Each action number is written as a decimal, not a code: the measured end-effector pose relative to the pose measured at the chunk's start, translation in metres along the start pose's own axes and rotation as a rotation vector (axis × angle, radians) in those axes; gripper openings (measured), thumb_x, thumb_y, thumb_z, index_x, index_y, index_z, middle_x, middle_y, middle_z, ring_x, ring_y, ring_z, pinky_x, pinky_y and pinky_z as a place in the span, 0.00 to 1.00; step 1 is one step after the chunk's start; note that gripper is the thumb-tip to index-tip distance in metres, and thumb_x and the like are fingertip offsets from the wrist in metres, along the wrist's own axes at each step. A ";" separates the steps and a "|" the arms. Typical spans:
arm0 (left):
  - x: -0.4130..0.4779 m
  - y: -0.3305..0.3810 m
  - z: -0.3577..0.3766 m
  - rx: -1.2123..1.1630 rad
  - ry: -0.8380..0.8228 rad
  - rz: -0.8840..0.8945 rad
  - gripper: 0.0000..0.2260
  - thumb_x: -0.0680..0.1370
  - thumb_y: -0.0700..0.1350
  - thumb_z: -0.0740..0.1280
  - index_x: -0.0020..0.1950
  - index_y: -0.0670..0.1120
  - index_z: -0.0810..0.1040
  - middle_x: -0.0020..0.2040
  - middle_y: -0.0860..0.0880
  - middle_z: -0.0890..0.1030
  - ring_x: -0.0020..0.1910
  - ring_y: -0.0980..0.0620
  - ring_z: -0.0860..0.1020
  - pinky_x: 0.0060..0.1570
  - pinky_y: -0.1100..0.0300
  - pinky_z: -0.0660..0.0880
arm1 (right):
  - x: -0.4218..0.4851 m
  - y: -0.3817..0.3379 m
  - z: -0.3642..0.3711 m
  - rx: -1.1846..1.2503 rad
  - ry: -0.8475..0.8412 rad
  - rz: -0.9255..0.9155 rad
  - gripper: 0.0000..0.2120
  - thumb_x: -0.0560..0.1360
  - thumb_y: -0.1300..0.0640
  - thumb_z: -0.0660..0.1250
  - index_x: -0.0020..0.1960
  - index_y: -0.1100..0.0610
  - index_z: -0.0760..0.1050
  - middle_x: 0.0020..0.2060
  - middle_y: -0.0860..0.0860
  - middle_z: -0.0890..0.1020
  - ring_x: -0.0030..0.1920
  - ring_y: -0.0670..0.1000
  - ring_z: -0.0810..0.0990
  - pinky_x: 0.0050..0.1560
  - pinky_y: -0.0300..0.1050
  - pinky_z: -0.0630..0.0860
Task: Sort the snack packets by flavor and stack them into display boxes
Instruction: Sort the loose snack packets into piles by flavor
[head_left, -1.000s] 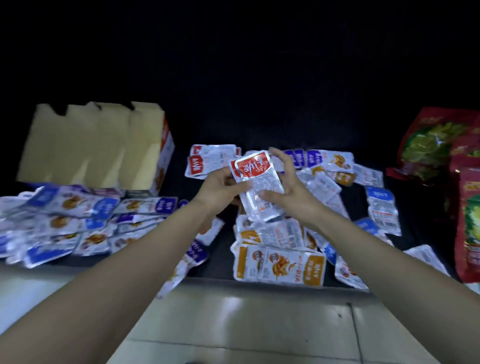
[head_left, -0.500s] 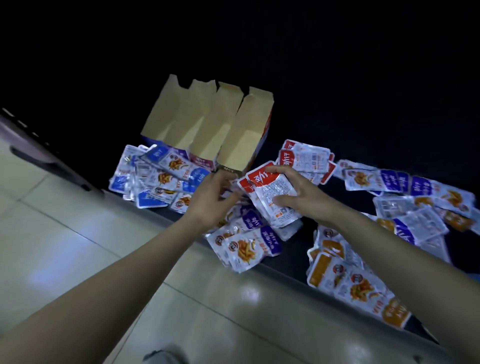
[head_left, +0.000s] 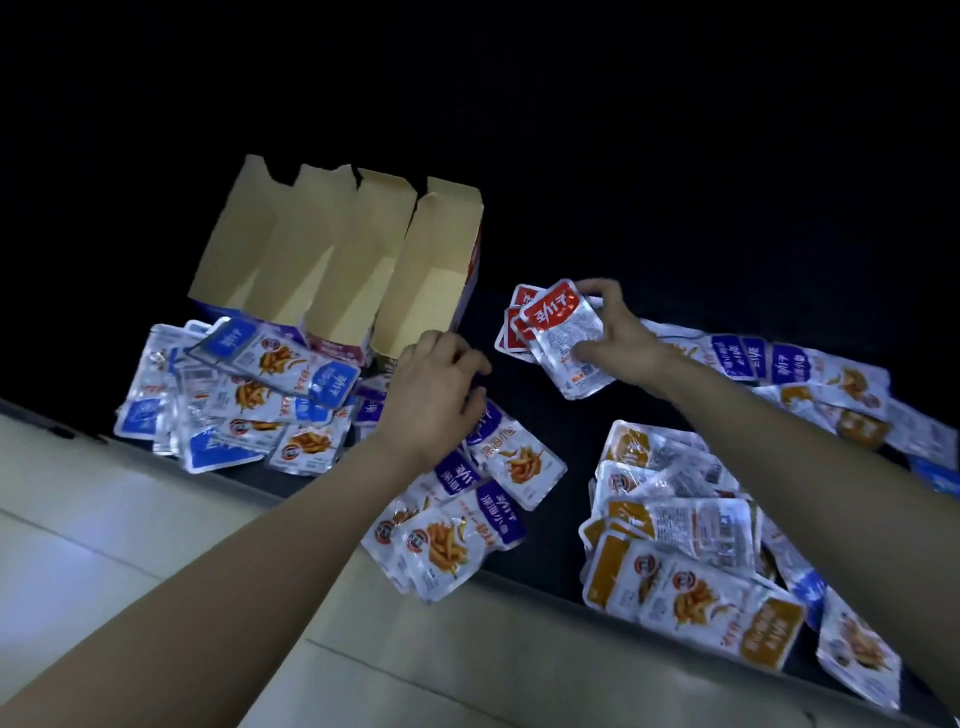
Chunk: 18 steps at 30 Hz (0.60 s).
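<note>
Right hand: the right hand (head_left: 621, 338) pinches a red-labelled snack packet (head_left: 563, 343), thumb on its printed back and fingers curled over its top edge, printed back facing the camera.
Red stack: a few more red-labelled packets (head_left: 511, 332) show just behind and left of the held one; I cannot tell whether they lie on the surface or sit in the same grip.
Left hand: the left hand (head_left: 431, 395) hangs knuckles up with its fingers curled, just in front of the rightmost display box; whether it holds anything cannot be told.
Display boxes: four cardboard display boxes (head_left: 332, 249) stand side by side at the back left, flaps raised, with the nearest one (head_left: 436, 270) open towards the hands.
Blue pile: blue-labelled packets (head_left: 234, 395) lie heaped against the fronts of the left boxes, covering their lower edges.
Purple pile: purple-labelled packets (head_left: 467, 519) lie under and in front of the left wrist, some overhanging the near edge.
Orange pile: orange-labelled packets (head_left: 675, 545) are heaped under the right forearm.
Mixed heap: unsorted purple, blue and orange packets (head_left: 810, 384) spread out at the far right.
Surface: a black top (head_left: 524, 384), bare between the piles.
Foreground: pale tiled floor (head_left: 156, 519) lies below its edge.
Room: unlit; beyond the boxes all is dark.
</note>
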<state>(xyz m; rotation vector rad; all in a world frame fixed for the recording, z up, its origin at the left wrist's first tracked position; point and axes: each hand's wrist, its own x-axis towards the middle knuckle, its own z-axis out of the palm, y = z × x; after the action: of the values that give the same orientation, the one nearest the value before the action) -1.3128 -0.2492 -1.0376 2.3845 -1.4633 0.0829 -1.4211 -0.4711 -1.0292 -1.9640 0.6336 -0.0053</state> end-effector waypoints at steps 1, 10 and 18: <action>0.004 0.000 0.003 0.007 0.016 0.016 0.12 0.74 0.43 0.69 0.57 0.44 0.80 0.56 0.44 0.77 0.60 0.41 0.72 0.56 0.47 0.70 | 0.010 -0.002 -0.002 -0.060 0.003 -0.012 0.30 0.77 0.68 0.65 0.71 0.48 0.56 0.59 0.55 0.74 0.54 0.58 0.80 0.54 0.59 0.79; 0.041 0.002 0.027 0.237 -0.248 0.114 0.26 0.82 0.54 0.56 0.79 0.52 0.53 0.80 0.48 0.49 0.78 0.45 0.40 0.75 0.45 0.37 | 0.055 0.023 0.013 -0.570 0.180 -0.218 0.37 0.75 0.64 0.67 0.78 0.49 0.55 0.70 0.57 0.64 0.68 0.57 0.64 0.66 0.52 0.66; 0.058 0.005 0.050 0.237 -0.343 0.076 0.29 0.82 0.54 0.56 0.79 0.52 0.47 0.80 0.45 0.44 0.78 0.44 0.45 0.76 0.46 0.41 | 0.040 0.046 0.022 -0.629 0.174 -0.211 0.33 0.81 0.49 0.61 0.79 0.43 0.46 0.79 0.50 0.43 0.77 0.57 0.48 0.73 0.57 0.51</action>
<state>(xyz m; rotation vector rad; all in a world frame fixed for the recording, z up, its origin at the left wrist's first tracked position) -1.2963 -0.3163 -1.0701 2.6315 -1.7860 -0.1510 -1.4003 -0.4856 -1.0886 -2.6554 0.5790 -0.1209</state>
